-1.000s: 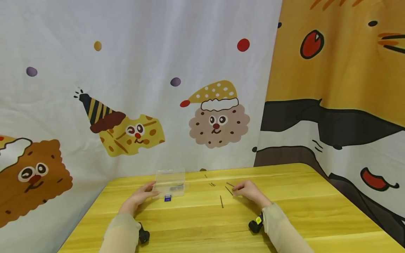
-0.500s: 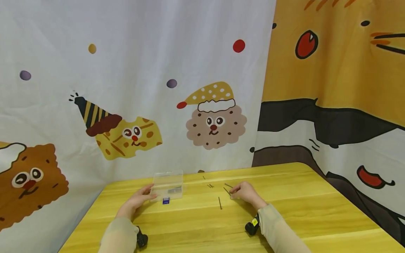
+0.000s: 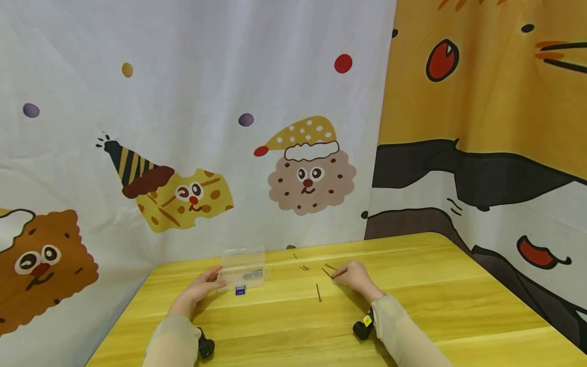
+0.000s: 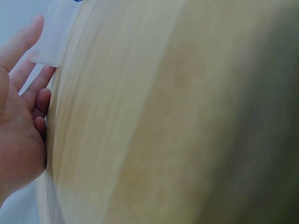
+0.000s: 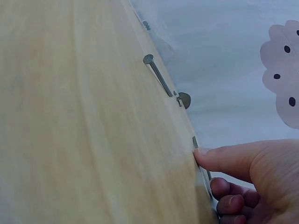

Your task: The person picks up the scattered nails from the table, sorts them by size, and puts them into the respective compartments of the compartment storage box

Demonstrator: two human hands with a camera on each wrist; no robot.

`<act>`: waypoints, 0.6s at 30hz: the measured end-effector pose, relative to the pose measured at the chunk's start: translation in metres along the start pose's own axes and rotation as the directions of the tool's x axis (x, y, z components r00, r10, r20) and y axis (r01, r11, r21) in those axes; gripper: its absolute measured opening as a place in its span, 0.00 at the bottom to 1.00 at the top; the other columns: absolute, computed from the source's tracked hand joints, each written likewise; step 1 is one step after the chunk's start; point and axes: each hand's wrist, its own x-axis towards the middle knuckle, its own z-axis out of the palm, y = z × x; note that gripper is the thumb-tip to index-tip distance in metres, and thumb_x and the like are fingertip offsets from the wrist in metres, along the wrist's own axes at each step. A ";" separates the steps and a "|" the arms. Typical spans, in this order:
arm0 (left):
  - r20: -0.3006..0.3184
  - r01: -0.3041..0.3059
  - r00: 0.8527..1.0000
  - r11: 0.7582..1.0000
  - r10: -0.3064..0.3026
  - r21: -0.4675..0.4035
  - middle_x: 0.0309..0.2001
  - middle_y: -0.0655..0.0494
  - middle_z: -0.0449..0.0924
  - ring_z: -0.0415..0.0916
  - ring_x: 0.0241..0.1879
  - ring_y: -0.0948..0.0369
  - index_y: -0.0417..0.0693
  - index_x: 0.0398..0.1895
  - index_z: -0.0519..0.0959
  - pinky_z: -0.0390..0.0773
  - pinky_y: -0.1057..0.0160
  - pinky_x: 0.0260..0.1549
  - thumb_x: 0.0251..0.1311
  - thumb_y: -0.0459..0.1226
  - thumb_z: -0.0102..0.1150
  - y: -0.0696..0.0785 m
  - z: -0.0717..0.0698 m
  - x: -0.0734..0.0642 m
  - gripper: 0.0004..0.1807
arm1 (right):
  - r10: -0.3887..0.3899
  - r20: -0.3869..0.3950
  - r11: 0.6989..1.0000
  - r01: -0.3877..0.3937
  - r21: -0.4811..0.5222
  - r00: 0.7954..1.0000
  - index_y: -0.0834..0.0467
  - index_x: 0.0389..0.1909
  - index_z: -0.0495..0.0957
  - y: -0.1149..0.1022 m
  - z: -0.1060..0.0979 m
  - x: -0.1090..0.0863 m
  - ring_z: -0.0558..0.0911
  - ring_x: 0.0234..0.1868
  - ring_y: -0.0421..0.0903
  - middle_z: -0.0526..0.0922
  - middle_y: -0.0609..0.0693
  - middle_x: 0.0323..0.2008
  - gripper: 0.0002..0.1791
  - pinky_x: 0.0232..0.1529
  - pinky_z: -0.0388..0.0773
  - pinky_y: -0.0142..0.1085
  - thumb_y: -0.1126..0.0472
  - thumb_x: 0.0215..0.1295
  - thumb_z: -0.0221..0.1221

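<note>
A clear plastic box [image 3: 231, 280] with its lid raised and a blue latch [image 3: 240, 290] stands at the table's back left. My left hand [image 3: 202, 286] grips its left end, thumb toward the front wall; the left wrist view shows fingers by the box's corner [image 4: 49, 51]. My right hand [image 3: 355, 276] pinches a dark metal nail [image 5: 195, 143] at the table surface, thumb on it, other fingers curled beneath. Another nail [image 3: 330, 266] lies just behind it. Nearer me lies a long nail [image 3: 318, 292], its flat head [image 5: 148, 59] clear in the right wrist view.
Several short nails [image 3: 304, 268] lie behind, between box and right hand, with one more small nail [image 3: 295, 256] farther back. Something grey [image 3: 253, 275] rests inside the box. The wooden table [image 3: 275, 331] ends at a printed curtain [image 3: 247, 204].
The head view has shifted slightly, moving the whole scene a little left. My right hand stays at the nail, which sticks out slightly farther from the fingertips. My left hand stays at the box.
</note>
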 end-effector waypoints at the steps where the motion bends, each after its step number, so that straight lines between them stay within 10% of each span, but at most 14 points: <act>1: 0.001 0.000 1.000 1.000 0.000 0.002 0.71 0.26 0.46 0.45 0.71 0.35 0.37 0.74 0.53 0.50 0.36 0.64 0.63 0.40 0.63 0.000 0.000 0.000 0.42 | -0.003 -0.004 1.000 0.003 -0.004 1.000 0.56 0.28 0.89 0.000 0.000 0.000 0.82 0.38 0.50 0.86 0.49 0.32 0.05 0.42 0.79 0.46 0.66 0.48 0.72; 18: -0.010 0.002 1.000 1.000 -0.002 0.022 0.71 0.26 0.47 0.45 0.70 0.34 0.35 0.74 0.54 0.50 0.36 0.65 0.64 0.38 0.61 0.002 0.001 0.001 0.40 | -0.024 -0.010 1.000 0.024 -0.004 1.000 0.56 0.26 0.88 -0.003 0.001 -0.002 0.81 0.34 0.48 0.86 0.48 0.29 0.03 0.35 0.78 0.42 0.63 0.49 0.72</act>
